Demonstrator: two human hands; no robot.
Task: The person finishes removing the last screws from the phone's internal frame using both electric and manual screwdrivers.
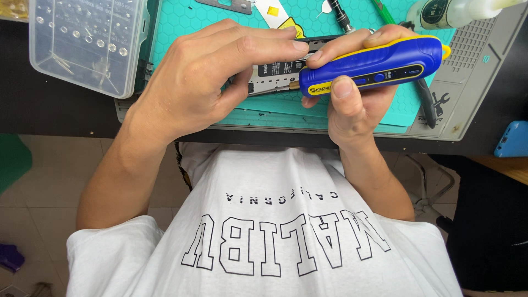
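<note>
A clear plastic compartment box (pixel 88 41) sits at the far left of the desk (pixel 55 110), partly overlapping a teal honeycomb work mat (pixel 187 22); small screws and metal parts lie in its cells.

The left hand (pixel 198 82) reaches in from the near left, palm down, with fingers extended across the mat. Its fingertips press on the upper edge of an opened phone (pixel 278 69), and its thumb closes in from the near side, so the hand is grasping the device. The phone lies at the centre of the mat, mostly covered by both hands; a dark internal part with a label is visible between them.

The right hand (pixel 352 93) is clenched around a blue and yellow electric screwdriver (pixel 379 66). The tool lies nearly horizontal, its bit end pointing left toward the phone, thumb resting on the near side of the body beside the buttons. Whether the bit touches the phone cannot be told.

Far of the hands, a metal strip (pixel 225 4) and a slim driver tool (pixel 341 14) lie on the mat. At the far right stands a white plastic bottle (pixel 456 11) on its side, over a grey mat (pixel 473 71). Black tweezers or cutters (pixel 426 102) lie just right of the right hand. A blue object (pixel 512 140) rests at the right edge.
</note>
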